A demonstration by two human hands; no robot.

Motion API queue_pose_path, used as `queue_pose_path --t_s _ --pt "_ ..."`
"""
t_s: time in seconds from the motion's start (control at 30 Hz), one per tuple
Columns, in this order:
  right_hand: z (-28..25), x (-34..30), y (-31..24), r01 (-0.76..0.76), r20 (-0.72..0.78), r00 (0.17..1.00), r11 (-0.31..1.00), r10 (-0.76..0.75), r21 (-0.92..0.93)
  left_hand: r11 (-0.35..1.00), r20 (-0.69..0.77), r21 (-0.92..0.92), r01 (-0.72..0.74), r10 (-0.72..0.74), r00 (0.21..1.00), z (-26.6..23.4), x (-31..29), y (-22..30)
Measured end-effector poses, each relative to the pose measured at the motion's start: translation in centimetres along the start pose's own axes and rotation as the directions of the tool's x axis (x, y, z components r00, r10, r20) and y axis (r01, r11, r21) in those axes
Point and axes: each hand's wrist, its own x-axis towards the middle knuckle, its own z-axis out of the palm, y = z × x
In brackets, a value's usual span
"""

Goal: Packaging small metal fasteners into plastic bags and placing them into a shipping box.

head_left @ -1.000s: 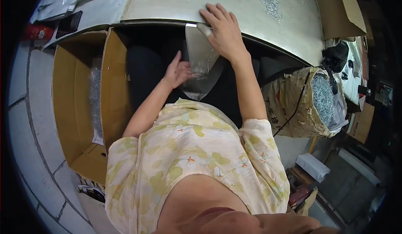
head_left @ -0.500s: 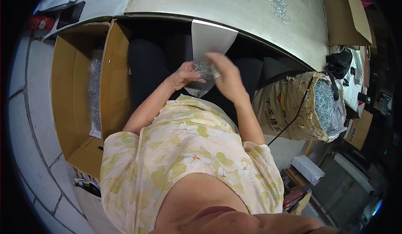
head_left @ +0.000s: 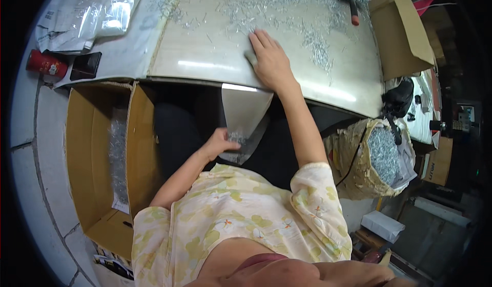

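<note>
left hand [head_left: 221, 142] grips the clear plastic bag [head_left: 245, 117] of small metal pins, hanging below the table edge [head_left: 205, 74]. farther out, right hand [head_left: 270, 61] lies flat, fingers spread, on the scattered pins [head_left: 266, 5].

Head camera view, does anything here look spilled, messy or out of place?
Small silvery metal pieces lie scattered loose across the tabletop, thickest near the far edge, not in any container. The right hand rests flat among them; the left hand holds a clear bag below the table edge. Nothing looks damaged.
</note>
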Motion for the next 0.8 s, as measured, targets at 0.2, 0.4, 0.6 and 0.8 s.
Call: queue_pose_path --t_s 0.2,0.4,0.6,0.8 --pt "-3.8 -5.2 -0.7 -0.255 0.082 0.967 0.933 0.242 0.255 1.0 0.058 0.002 0.025 -0.025 0.998 -1.5 0.8 -0.8" --pt "-5.1 -5.7 -0.2 -0.319 0.03 0.942 0.865 0.334 0.386 0.994 0.065 0.098 0.054 -0.06 0.996 -2.1 1.0 0.0" --pt "-2.2 -5.7 -5.2 -0.054 0.158 0.985 0.995 0.067 -0.084 0.98 0.037 0.195 0.035 -0.042 0.998 -2.4 0.9 -1.6" --pt "-4.9 -9.7 -7.5 -0.2 0.227 0.959 0.974 0.172 0.109 0.989 0.151 0.145 0.035 -0.058 0.987 -2.6 0.3 0.3"
